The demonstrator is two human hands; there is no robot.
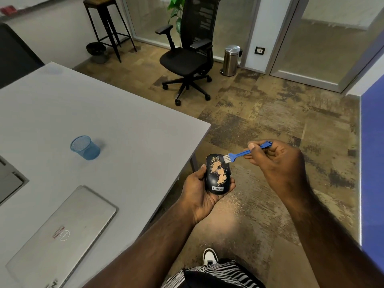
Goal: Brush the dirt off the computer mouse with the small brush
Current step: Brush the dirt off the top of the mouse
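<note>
A black computer mouse (214, 163) with patches of tan dirt on its top lies in my left hand (197, 190), which grips it from below over the floor, just past the table's corner. My right hand (276, 161) pinches the handle of a small blue brush (241, 153) between thumb and fingers. The brush's white bristles touch the mouse's far right edge, near the scroll wheel.
The grey table (116, 125) to the left bears a blue mesh cup (85, 147) and a closed silver laptop (62, 235). A black office chair (187, 57) and a steel bin (230, 60) stand farther back. Tan dust lies on the floor (239, 204) below the mouse.
</note>
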